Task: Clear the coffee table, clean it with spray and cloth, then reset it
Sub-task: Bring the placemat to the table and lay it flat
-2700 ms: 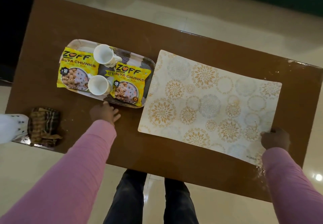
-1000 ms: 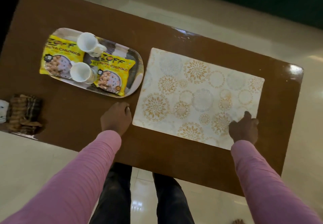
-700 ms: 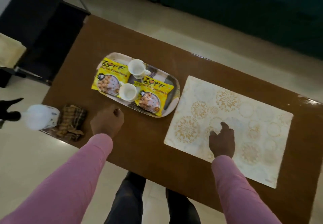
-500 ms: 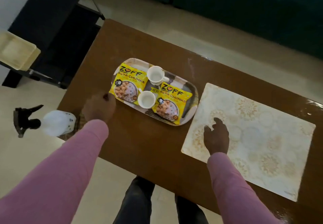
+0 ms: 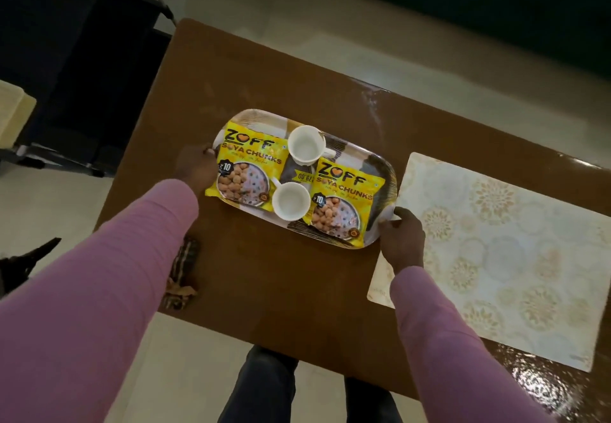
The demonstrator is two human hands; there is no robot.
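Both hands moved to the tray (image 5: 380, 166): left hand (image 5: 195, 168), right hand (image 5: 401, 237) seemingly pinching its ends.

The coffee table (image 5: 281, 290) is showing glossy brown. The tray (image 5: 380, 171) is wearing brown and cream stripes, carrying two bright yellow soya chunk packets (image 5: 246, 171) (image 5: 344, 201) with black lettering and two plain white cups (image 5: 305, 145) (image 5: 291, 200). The placemat (image 5: 515, 257) on the right is displaying gold and pale grey floral medallions on cream. Pink sleeves (image 5: 109, 290) are covering both arms, and a brown checked cloth (image 5: 183, 274) is peeking out at the near left
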